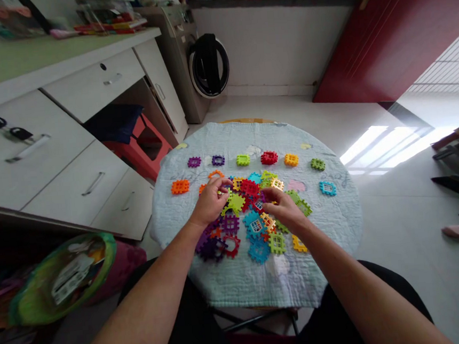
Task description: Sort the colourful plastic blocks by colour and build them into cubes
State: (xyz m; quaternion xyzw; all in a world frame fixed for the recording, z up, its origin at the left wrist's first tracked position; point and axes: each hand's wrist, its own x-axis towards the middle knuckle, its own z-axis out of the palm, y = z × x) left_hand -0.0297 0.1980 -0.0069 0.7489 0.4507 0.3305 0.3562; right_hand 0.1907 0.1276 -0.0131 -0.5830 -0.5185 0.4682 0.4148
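Observation:
A pile of plastic interlocking blocks with toothed edges lies in the middle of a round table, with red blocks (250,187) near its centre. My left hand (211,199) is at the pile's left side, thumb and fingers curled around the edge of a lime green block (235,203). Across from it, my right hand (284,208) reaches over the pile, its thumb and forefinger apart beside a purple block with a pale window insert (258,205). Blue blocks (258,250) and dark purple blocks (212,248) lie nearer to me. Fingers partly hide the blocks under them.
Single blocks form an arc on the pale blue tablecloth (207,286): an orange block (180,187), a red block (269,158), a blue block (328,188) and several others. A desk (99,114), red stool (147,147) and washing machine (180,64) stand beyond. A bin (109,268) is at left.

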